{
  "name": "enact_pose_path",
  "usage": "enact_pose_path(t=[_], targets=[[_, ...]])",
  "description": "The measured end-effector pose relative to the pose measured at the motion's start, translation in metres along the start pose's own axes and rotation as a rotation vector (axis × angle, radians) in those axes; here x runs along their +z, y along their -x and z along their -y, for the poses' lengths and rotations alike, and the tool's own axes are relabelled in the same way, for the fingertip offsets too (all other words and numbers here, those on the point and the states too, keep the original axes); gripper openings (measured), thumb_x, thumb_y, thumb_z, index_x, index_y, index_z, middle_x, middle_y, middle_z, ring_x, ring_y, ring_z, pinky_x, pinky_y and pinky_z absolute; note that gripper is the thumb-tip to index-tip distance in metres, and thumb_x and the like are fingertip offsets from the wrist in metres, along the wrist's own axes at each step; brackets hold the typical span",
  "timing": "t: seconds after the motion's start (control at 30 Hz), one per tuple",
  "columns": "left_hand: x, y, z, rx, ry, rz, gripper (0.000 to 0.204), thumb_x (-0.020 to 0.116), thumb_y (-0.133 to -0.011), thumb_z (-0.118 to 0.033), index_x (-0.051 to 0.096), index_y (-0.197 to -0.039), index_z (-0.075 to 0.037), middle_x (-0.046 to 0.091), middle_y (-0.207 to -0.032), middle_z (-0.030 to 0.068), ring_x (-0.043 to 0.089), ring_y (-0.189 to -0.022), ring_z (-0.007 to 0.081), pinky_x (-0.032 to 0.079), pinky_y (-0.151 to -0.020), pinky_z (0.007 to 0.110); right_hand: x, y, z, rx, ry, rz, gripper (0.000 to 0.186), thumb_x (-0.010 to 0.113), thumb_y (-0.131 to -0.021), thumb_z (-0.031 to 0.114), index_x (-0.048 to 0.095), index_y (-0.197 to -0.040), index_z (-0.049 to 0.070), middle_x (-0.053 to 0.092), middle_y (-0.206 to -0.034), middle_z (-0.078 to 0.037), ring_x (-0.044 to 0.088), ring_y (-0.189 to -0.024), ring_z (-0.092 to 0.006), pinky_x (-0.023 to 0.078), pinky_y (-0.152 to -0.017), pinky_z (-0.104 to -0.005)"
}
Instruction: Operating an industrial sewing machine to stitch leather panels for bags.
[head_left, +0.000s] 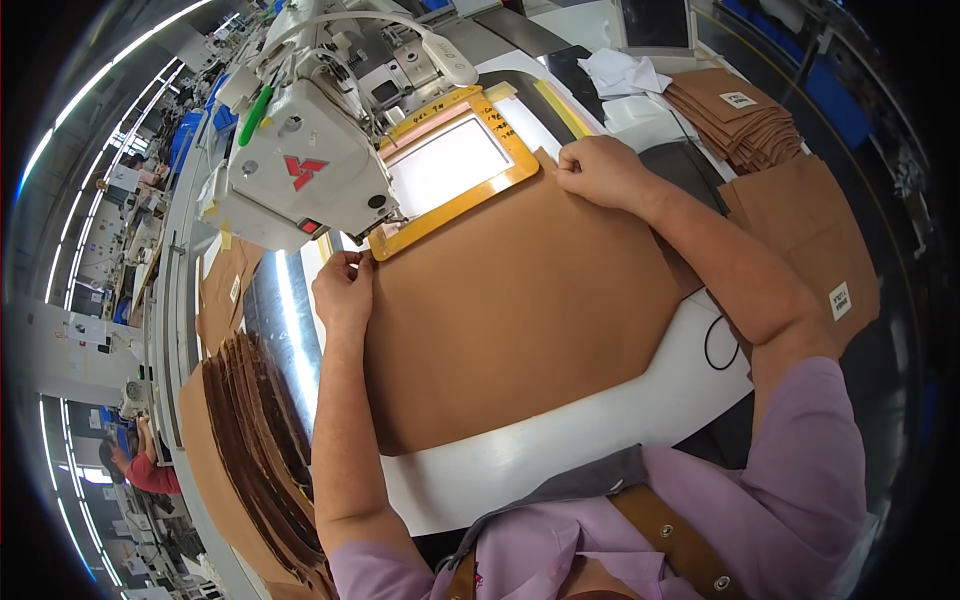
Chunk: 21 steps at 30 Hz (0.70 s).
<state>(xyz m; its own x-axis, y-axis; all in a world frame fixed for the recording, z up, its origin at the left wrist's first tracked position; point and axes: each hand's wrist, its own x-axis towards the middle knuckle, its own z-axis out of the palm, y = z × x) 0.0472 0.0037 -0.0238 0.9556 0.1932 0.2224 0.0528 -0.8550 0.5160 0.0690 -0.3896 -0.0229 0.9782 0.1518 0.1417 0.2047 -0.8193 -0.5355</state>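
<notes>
A large brown fabric panel (520, 310) lies across the white work surface before me, its far edge at the yellow clamp frame (455, 222) of a sewing machine (310, 165). My left hand (343, 292) pinches the panel's far left corner, just beside the frame's near left corner. At the frame's right end, my right hand (603, 172) is closed on the panel's far right edge. Inside the frame a white, bright rectangle shows. The machine's white head stands over the frame's left side, its needle area close to my left hand.
Folded brown pieces are stacked at the left (255, 430). More brown pieces with white labels lie in a pile (735, 115) at the far right, and others (805, 235) nearer. White crumpled cloth (620, 75) sits by a dark screen (655, 22). Another person (150, 470) sits far left.
</notes>
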Motion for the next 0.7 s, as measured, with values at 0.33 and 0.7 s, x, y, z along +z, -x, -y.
enact_pose_path(t=[0.33, 0.7], targets=[[0.039, -0.092, 0.038, 0.275, -0.285, -0.274, 0.021, 0.062, -0.090, -0.014, 0.071, -0.104, -0.002, 0.072, -0.101, 0.0196, 0.068, -0.096, 0.0413, 0.053, -0.082, 0.049, 0.014, -0.122, -0.002, 0.076, 0.288, -0.040, 0.023, 0.064, -0.088, 0.029, 0.077, -0.095, 0.012, 0.076, -0.099, -0.012, 0.073, -0.095, -0.0315, 0.056, -0.078, -0.0425], [0.014, -0.105, 0.058, 0.346, -0.257, -0.064, 0.028, 0.060, -0.092, -0.017, 0.069, -0.114, -0.002, 0.071, -0.110, 0.0206, 0.064, -0.108, 0.0416, 0.048, -0.094, 0.051, 0.022, -0.160, 0.011, 0.016, 0.228, -0.354, 0.029, 0.064, -0.096, 0.043, 0.074, -0.092, 0.016, 0.075, -0.089, -0.004, 0.071, -0.089, -0.0269, 0.050, -0.083, -0.0454]])
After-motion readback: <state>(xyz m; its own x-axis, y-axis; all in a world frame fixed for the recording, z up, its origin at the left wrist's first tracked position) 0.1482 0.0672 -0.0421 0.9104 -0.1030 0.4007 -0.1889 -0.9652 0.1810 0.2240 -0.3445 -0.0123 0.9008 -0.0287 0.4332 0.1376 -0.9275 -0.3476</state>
